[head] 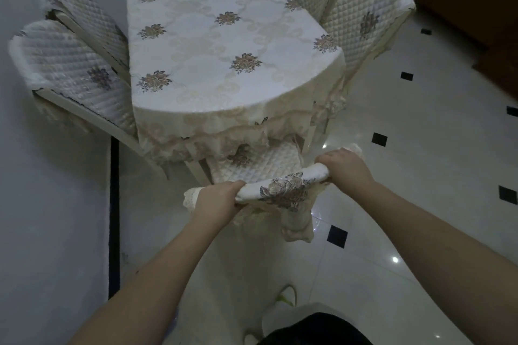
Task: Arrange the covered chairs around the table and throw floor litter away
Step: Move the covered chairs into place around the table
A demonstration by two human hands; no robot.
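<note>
With both hands (215,200) (346,165) clamped on covered chair's (283,185) top rail: rigid frame, slippery loose cover, grip through fabric.

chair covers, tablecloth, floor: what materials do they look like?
Chair covers: quilted padded fabric, cream, matte; diamond stitching and embroidered flower motifs show.
Tablecloth: woven fabric, likely jacquard or embroidered, slight sheen, lace-like scalloped hem.
Floor: glossy white tile, probably ceramic or polished stone; light reflections, grout lines, small black inset squares.
</note>
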